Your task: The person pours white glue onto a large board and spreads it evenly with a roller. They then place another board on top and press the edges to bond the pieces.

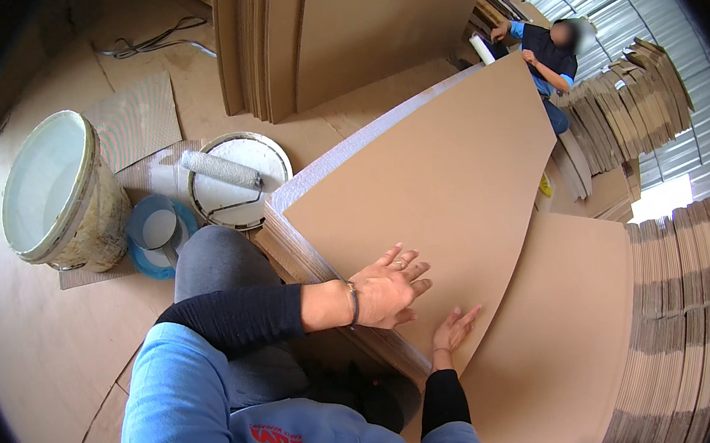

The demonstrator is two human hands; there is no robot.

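A large brown cardboard sheet [420, 189] lies on a stack of cardboard sheets [293, 244] in front of me. Along its left side a strip of the sheet beneath shows, coated wet white [308, 179]. My left hand [391, 289] rests on the top sheet near its close end, fingers spread and holding nothing. Beside it, my right hand [456, 331] lies near the right edge, palm partly turned up and fingers stretched out. At the far end a co-worker [552, 66] has one hand at the sheet's corner and the other near a white roller [482, 49].
On the left stand a large white bucket [103, 220] and a blue pot [154, 224]. A paint roller [222, 169] lies across a round white lid [276, 156]. Cardboard panels [371, 32] stand behind; folded cardboard stacks [680, 310] line the right. A cable [154, 43] lies far left.
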